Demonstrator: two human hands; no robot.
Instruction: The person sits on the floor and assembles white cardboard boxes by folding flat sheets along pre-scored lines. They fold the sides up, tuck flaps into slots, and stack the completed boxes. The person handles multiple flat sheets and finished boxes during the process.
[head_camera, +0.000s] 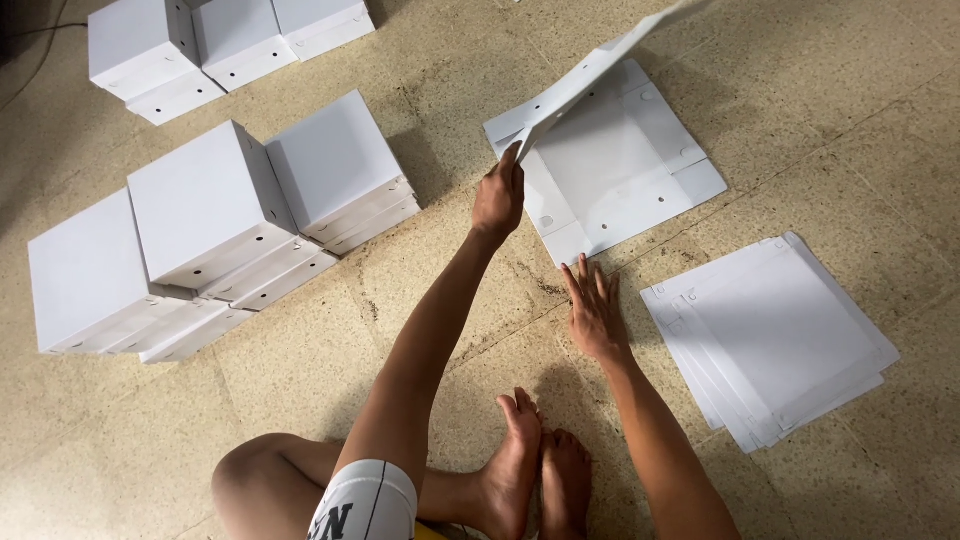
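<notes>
On floor: L hand (499, 197) pinches lifted flap (590, 80); R hand (593, 312) flat, open on floor (450, 260).

Folded boxes (215, 215) left, unfolded sheet (620, 165) ahead, flat stack (775, 340) right

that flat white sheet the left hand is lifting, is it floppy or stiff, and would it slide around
The lifted sheet stays nearly straight though the left hand grips only its lower edge, so probably fairly stiff and light. It looks smooth, so it may slide on the floor; the right hand is pressing beside the flat blank.
</notes>
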